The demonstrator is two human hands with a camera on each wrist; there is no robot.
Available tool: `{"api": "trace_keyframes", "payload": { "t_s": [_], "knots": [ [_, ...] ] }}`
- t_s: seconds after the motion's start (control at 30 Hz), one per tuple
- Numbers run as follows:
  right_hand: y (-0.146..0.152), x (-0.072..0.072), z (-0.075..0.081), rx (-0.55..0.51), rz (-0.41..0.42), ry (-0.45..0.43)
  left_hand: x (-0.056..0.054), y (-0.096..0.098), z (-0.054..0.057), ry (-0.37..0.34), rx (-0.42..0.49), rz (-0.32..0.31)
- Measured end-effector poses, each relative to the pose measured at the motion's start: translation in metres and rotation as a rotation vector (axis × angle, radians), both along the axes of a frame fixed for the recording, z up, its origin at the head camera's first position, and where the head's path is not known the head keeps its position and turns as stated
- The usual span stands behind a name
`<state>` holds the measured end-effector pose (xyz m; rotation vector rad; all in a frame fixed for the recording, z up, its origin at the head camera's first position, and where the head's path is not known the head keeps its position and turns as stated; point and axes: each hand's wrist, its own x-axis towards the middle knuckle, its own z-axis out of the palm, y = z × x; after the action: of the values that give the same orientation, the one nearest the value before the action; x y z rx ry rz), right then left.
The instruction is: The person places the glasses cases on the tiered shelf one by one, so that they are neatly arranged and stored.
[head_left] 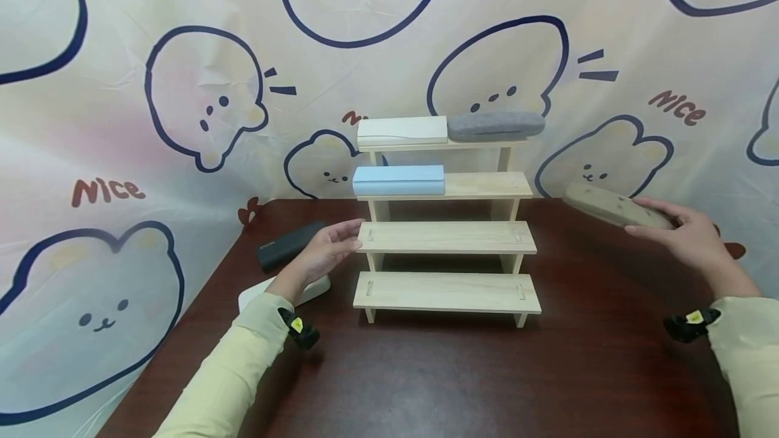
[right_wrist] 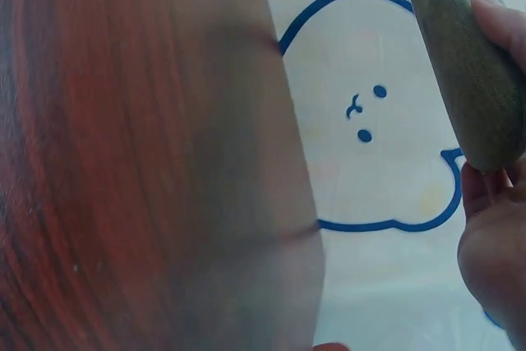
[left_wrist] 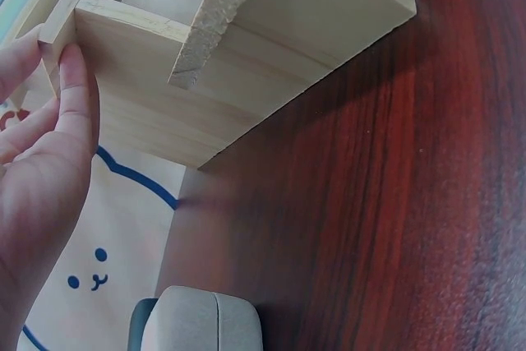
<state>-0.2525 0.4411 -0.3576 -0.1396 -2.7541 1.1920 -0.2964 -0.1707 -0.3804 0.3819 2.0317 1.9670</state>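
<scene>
A tiered wooden display rack (head_left: pixel 447 238) stands on the dark table. My left hand (head_left: pixel 331 249) grips the left end of its second board from the bottom; in the left wrist view, the thumb and fingers (left_wrist: pixel 76 100) pinch the board's end. My right hand (head_left: pixel 690 232) holds an olive-green glasses case (head_left: pixel 615 206) in the air, right of the rack. The right wrist view shows a seam along this case (right_wrist: pixel 468 63), with the thumb on one side. On the rack are a white case (head_left: pixel 402 131) and a grey case (head_left: pixel 496 126) on top, and a light-blue case (head_left: pixel 398 180) one tier lower.
Left of the rack, a black case (head_left: pixel 289 247) and a white case (head_left: pixel 313 289), partly hidden by my left arm, lie on the reddish-brown table (head_left: pixel 426 377). A patterned cloth (head_left: pixel 341 86) with bear drawings hangs behind the table and along its sides.
</scene>
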Motion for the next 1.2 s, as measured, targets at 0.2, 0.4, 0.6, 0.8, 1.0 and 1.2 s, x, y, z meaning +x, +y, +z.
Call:
{"api": "trace_keyframes", "payload": {
  "t_s": [0.2, 0.4, 0.6, 0.8, 1.0, 1.2],
  "knots": [
    [-0.012, 0.004, 0.015, 0.007, 0.048, 0.015, 0.0, 0.0, -0.001, -0.001, 0.001, 0.007],
    [-0.023, 0.009, 0.034, 0.03, 0.083, 0.051, 0.001, 0.0, -0.001, -0.004, 0.008, 0.014],
    [-0.034, 0.013, 0.048, 0.03, 0.101, 0.104, 0.0, -0.001, 0.0, 0.002, 0.001, 0.011],
    [-0.046, 0.011, 0.058, 0.046, 0.154, 0.138, 0.0, 0.0, -0.001, -0.001, 0.003, 0.01],
    [-0.06, 0.006, 0.065, 0.042, 0.202, 0.158, 0.0, 0.0, 0.0, -0.01, 0.02, 0.01],
    [-0.077, -0.002, 0.071, 0.05, 0.238, 0.189, 0.002, 0.0, 0.001, -0.009, 0.017, 0.0]
  ]
}}
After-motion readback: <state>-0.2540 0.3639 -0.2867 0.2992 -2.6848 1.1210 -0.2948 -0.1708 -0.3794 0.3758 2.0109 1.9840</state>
